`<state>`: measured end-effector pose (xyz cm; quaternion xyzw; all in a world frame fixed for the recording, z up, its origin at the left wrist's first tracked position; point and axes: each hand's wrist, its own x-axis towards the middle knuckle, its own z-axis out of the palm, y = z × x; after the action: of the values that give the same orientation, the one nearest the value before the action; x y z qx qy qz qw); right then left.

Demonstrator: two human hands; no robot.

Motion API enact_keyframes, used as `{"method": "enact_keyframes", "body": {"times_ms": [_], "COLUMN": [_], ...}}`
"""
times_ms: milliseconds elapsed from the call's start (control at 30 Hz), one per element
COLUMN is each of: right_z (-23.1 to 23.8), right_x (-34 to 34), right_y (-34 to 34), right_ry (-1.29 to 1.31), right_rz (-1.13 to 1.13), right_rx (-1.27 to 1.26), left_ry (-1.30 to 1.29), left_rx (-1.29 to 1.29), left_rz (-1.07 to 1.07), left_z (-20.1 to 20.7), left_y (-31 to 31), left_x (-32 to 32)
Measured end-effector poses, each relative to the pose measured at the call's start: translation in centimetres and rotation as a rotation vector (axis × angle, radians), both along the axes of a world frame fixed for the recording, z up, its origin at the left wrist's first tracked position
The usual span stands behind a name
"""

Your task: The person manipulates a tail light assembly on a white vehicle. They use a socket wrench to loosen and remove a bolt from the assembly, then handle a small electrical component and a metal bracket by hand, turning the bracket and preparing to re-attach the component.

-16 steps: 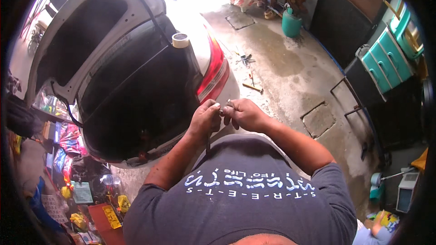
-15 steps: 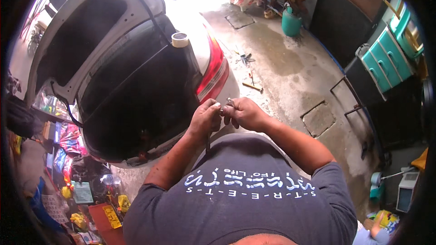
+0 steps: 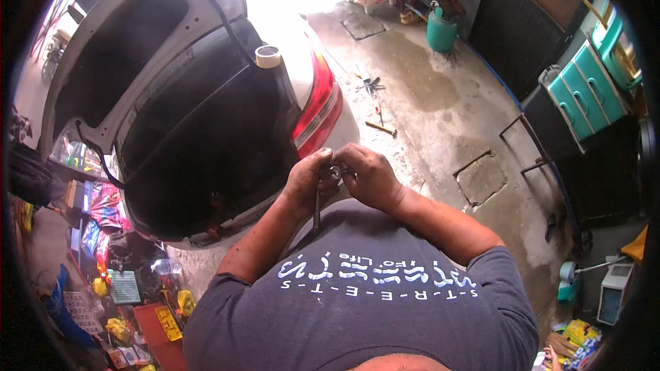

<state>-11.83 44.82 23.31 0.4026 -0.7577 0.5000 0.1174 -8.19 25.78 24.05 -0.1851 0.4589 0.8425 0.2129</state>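
In front of my chest, my left hand [image 3: 308, 180] is closed around a slim tool [image 3: 317, 214] whose dark shaft points down toward my shirt. The tool's exact kind does not show. My right hand [image 3: 370, 174] meets it, fingers curled and pinching a small shiny ring-shaped metal piece [image 3: 335, 172] between the hands. Whether that piece joins the tool cannot be made out. Just beyond my hands is the red tail light [image 3: 320, 113] of a white car [image 3: 347, 124]. Its trunk lid [image 3: 113, 120] stands raised over the dark trunk.
A tape roll [image 3: 268, 57] rests on the trunk edge. On the concrete floor lie a hammer-like tool [image 3: 380, 128] and other tools [image 3: 371, 84]. A green container [image 3: 441, 33] and teal drawers [image 3: 579, 96] stand rightward. Clutter and a red box [image 3: 157, 330] fill the lower left. Another person's hand [image 3: 552, 357] shows lower right.
My right hand has turned and drawn in closer to my left, its fingers folding over the metal piece. The other person's hand at lower right has moved down and left.
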Motion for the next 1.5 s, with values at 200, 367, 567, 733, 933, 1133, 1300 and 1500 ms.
{"method": "enact_keyframes", "body": {"times_ms": [200,367,567,733,933,1133,1300,1500], "right_z": [0.4,-1.2,-1.2,-0.9,-1.3,-1.2,-1.0,-0.7], "right_x": [0.1,-0.3,-0.6,-0.3,-0.1,0.1,0.4,0.1], "right_y": [0.5,1.2,2.2,3.0,3.6,4.3,4.6,4.7], "right_ry": [-0.265,-0.575,-0.837,-1.055,-1.089,-0.958,-1.122,-0.996], "right_rz": [0.000,-0.012,0.112,0.161,0.150,0.150,0.182,0.179], "right_rx": [-0.163,-0.163,-0.300,-0.457,-0.492,-0.431,-0.605,-0.417], "left_ry": [0.049,0.080,0.106,0.129,0.146,0.149,0.112,0.109], "left_rx": [0.130,0.030,0.038,-0.053,-0.302,-0.275,-0.244,-0.221], "left_rz": [-0.060,-0.057,-0.060,-0.055,0.006,-0.008,-0.008,0.016], "left_z": [-0.4,0.4,0.1,0.1,0.5,-0.4,-0.2,-0.4], "left_y": [0.3,1.3,1.8,2.5,3.5,3.6,4.0,4.3], "left_x": [-0.3,-0.3,-0.2,-0.4,-0.5,-0.6,-0.3,-0.2]}}
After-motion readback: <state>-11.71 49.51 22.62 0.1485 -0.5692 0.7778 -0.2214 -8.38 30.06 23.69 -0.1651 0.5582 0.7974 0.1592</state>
